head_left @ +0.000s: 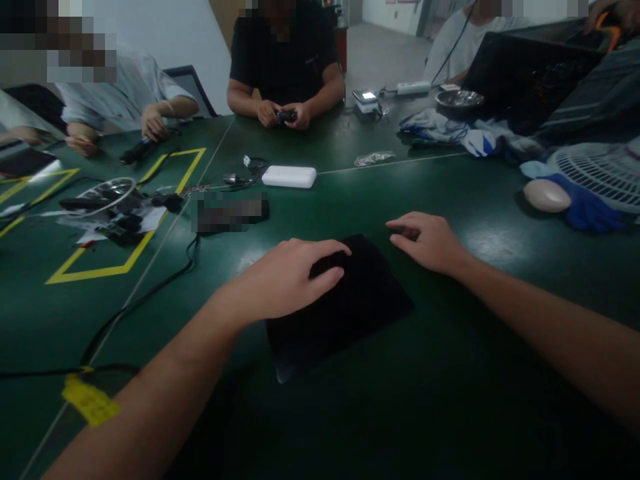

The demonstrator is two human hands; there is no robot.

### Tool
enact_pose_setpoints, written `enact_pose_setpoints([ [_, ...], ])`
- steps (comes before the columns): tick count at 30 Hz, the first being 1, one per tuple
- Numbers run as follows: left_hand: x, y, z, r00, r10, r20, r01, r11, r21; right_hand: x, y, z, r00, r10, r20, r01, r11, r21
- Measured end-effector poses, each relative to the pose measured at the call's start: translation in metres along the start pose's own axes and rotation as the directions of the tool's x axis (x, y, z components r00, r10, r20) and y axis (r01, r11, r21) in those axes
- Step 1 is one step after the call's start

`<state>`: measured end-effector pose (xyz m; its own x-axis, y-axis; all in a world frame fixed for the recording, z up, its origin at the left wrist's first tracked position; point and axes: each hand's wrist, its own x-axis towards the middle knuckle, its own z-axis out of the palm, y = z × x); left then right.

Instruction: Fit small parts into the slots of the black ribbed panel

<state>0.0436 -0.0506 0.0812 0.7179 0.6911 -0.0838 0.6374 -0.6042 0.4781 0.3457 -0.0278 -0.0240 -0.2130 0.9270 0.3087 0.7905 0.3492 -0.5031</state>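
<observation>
A flat black pad lies on the dark green table in front of me. My left hand rests on the pad's upper left part, fingers curved and held loosely together, holding nothing that I can see. My right hand hovers at the pad's upper right corner, fingers bent downward over a small dark object that I cannot make out.
A white power bank lies beyond the pad. Black cables with a yellow tag run at left, near a yellow-taped square holding parts. A white fan, blue glove and pink oval object sit at right. Other people sit across the table.
</observation>
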Motion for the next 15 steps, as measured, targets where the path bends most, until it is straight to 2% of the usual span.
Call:
enact_pose_setpoints([
  [3, -0.004, 0.017, 0.003, 0.995, -0.087, -0.047, 0.093, 0.983, 0.161, 0.000, 0.002, 0.000, 1.000, -0.007, -0.002, 0.007, 1.000, 0.000],
  [6, -0.002, 0.026, 0.012, 0.989, -0.136, -0.062, 0.146, 0.963, 0.226, 0.000, 0.001, 0.000, 1.000, -0.013, -0.003, 0.013, 1.000, -0.011],
  [10, 0.004, 0.025, 0.022, 0.969, -0.206, -0.136, 0.239, 0.920, 0.311, -0.001, -0.001, -0.001, 1.000, -0.010, 0.005, 0.010, 1.000, -0.020],
  [15, 0.006, 0.019, 0.025, 0.963, -0.194, -0.189, 0.247, 0.916, 0.317, -0.001, 0.000, -0.001, 1.000, -0.010, 0.003, 0.010, 1.000, -0.026],
])
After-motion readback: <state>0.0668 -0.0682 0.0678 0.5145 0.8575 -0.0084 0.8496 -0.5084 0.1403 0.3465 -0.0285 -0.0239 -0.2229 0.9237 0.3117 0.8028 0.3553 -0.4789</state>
